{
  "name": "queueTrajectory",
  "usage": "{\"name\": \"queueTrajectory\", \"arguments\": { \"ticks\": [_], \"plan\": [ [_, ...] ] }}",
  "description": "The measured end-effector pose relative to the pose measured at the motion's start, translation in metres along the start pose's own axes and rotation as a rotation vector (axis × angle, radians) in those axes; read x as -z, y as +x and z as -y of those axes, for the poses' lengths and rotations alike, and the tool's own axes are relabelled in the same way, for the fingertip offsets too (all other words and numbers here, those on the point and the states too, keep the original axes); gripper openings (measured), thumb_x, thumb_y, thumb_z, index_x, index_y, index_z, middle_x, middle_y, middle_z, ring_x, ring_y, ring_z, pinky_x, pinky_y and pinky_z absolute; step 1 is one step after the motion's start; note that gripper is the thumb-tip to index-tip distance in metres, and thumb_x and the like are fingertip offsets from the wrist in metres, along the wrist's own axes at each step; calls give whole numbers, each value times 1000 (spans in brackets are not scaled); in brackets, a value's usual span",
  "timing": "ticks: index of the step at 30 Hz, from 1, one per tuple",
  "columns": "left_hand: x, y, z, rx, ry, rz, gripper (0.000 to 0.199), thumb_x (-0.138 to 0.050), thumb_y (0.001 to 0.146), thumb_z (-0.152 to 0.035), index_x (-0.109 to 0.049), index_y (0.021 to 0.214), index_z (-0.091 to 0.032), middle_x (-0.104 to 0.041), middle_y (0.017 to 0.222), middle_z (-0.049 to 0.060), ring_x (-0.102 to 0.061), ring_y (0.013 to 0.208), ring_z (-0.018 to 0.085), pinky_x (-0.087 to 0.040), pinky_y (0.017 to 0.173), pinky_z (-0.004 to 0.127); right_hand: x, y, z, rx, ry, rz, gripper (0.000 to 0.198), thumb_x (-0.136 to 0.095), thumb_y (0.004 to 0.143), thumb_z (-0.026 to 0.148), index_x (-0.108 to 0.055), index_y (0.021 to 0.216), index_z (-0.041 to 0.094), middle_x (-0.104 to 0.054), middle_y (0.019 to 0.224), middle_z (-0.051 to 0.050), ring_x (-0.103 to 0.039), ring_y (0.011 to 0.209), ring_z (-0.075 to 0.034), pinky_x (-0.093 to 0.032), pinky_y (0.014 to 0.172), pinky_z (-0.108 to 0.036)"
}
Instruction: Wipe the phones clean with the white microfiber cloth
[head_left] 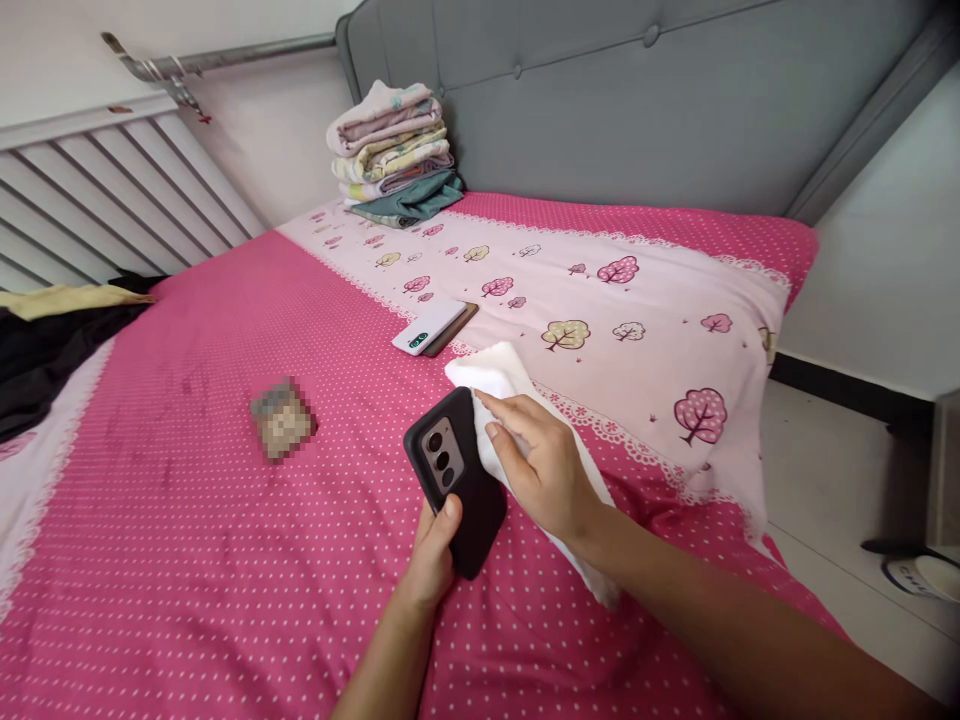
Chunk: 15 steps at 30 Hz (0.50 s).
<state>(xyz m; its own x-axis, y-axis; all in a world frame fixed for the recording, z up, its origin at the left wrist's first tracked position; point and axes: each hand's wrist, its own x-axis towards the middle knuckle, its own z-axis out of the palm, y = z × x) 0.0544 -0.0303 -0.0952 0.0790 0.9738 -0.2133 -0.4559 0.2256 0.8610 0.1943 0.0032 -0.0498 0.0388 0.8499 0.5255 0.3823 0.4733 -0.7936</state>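
Note:
A black smartphone is held tilted above the bed, its back with the camera block facing me. My left hand is closed around its lower left edge, thumb on the back. At the phone's upper right edge, my right hand presses a white cloth between its fingers and the phone. The rest of the cloth hangs down under my right wrist onto the bed. Beyond them, a white phone lies partly on top of a darker flat item.
The bed has a pink dotted sheet with a tree-print band. A stack of folded fabrics stands by the grey headboard. A blurred small object lies to the left. Dark clothes are near the radiator.

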Motion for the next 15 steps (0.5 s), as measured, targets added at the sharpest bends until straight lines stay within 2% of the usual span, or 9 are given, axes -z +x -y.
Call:
{"name": "queueTrajectory", "arguments": {
  "ticks": [8,15],
  "plan": [
    [-5,4,-4,46,-103,-40,50,-61,70,-50,-60,108,-19,-61,117,9,-42,122,31,-29,104,46,-4,-1,-4,-142,-124,179,34,-43,84,14,-59,113,13,-64,94,-8,-60,89,-18,-47,81,-31],
    [-13,7,-12,95,-251,-78,43,-57,72,-51,-67,97,-17,-67,105,9,-50,114,31,-34,102,44,-6,-4,-4,-202,-279,348,33,-43,83,14,-60,112,16,-65,102,-8,-61,94,-20,-45,84,-31]
  ]
}}
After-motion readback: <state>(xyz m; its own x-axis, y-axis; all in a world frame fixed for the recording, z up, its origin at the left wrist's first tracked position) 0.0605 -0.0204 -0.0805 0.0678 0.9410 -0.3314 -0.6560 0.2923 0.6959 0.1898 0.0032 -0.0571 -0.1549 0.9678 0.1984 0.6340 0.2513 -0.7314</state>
